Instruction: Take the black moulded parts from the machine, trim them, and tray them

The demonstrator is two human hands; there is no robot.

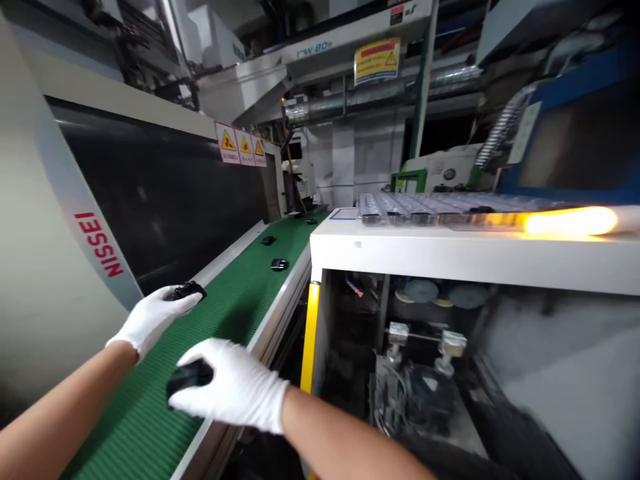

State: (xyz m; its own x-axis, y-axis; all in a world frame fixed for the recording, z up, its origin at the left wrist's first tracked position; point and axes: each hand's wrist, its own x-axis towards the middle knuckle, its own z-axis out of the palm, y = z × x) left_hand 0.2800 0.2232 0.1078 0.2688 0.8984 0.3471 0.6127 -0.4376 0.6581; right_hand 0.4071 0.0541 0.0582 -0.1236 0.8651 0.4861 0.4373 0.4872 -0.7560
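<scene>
Both my hands wear white gloves and hover over a green ribbed conveyor belt (150,393). My left hand (155,313) is closed around a black plastic part (187,291) near the belt's left edge. In my right hand (227,383), closer to me, a second black plastic part (187,377) is gripped between thumb and fingers; it is blurred. Farther along the belt lie a black part with metal prongs (279,265), another black part (268,240) and smaller dark ones near the far end. The exact kind of these parts is hard to make out.
A white table (450,250) to the right carries a clear plastic tray (400,212) with dark parts in its cells. Along the belt's left stands a machine with a dark panel (170,187). A yellow-striped post (310,337) rises beside the belt; machinery sits under the table.
</scene>
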